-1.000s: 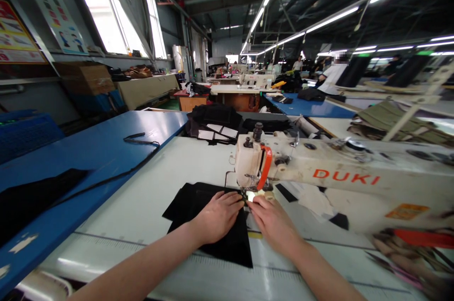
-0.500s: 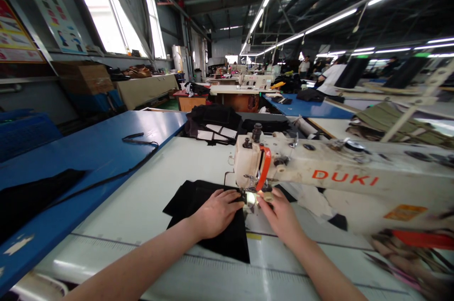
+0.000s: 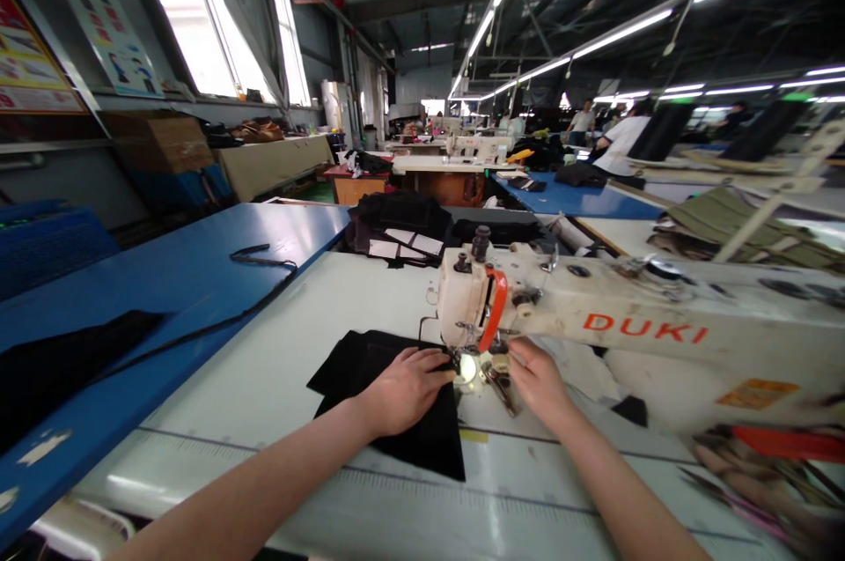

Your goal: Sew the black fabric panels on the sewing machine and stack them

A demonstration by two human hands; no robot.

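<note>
Black fabric [image 3: 422, 442] lies on the pale sewing table, its right edge by the needle area of the sewing machine [image 3: 472, 301]. My left hand [image 3: 409, 389] rests on the fabric, palm down, with fingers extended beside the presser foot. My right hand [image 3: 538, 376] is just right of the machine head, near the small metal parts beside the needle; its fingers are bent together, and what they hold, if anything, is too small to make out. A lit spot shines at the needle area.
A blue table [image 3: 198, 279] with a black strap [image 3: 217, 328] adjoins on the left. Dark fabric pieces [image 3: 396, 222] with white labels lie behind the machine. Scissors and cloth scraps are at the lower right. People are farther back.
My right hand has moved right and slightly up, away from the needle, uncovering a metal piece there. My left hand stays on the fabric, nearly unmoved.
</note>
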